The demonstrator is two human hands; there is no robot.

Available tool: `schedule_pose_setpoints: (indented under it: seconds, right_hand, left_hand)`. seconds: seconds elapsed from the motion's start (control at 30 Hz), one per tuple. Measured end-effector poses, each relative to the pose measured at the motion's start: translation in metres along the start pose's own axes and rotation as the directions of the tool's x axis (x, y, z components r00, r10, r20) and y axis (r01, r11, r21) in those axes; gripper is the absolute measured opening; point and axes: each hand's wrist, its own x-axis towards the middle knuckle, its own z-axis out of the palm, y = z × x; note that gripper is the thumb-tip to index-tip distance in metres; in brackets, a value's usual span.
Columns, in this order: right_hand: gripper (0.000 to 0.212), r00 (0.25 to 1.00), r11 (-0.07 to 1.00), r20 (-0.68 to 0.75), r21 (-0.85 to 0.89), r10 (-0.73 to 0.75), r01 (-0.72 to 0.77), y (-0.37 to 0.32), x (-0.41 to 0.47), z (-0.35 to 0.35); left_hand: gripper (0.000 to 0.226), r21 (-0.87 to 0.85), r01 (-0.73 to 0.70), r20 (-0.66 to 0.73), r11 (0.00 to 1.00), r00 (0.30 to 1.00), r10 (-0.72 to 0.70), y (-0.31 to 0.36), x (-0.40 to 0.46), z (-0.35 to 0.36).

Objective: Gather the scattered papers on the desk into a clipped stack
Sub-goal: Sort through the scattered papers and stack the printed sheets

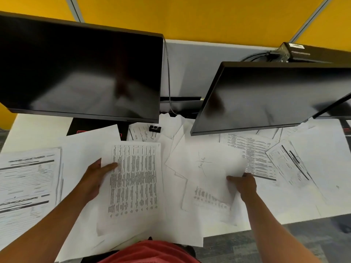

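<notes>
White papers lie scattered over the desk (28, 130). My left hand (95, 177) grips a sheet printed with dense columns of text (134, 179) by its left edge, thumb on top. My right hand (244, 185) pinches a mostly blank sheet with faint handwriting (209, 171) near its right edge. A black binder clip (154, 128) sits on papers at the back, between the two monitors. More printed sheets (254, 152) lie to the right, and a pile of printed forms (26, 179) lies at the far left.
Two dark monitors, left monitor (81, 73) and right monitor (275, 95), overhang the back of the desk. Cables (168, 76) hang between them. A yellow partition (190, 18) stands behind. Grey carpet (266, 243) shows past the desk's near right edge.
</notes>
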Motion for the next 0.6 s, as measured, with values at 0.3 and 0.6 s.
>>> schedule_pose_setpoints:
  seconds: [0.3,0.6]
  right_hand:
    - [0.017,0.82,0.729,0.569,0.588,-0.066,-0.35,-0.036,-0.084,0.032]
    - [0.03,0.69,0.801,0.694,0.524,-0.205,-0.289,-0.021,-0.159,0.113]
  left_hand:
    - [0.034,-0.395,-0.053,-0.032,0.917,0.999,0.044,0.034,-0.009,-0.006]
    - [0.034,-0.37,0.188,0.081,0.91,0.982,-0.171,0.019,-0.023,0.023]
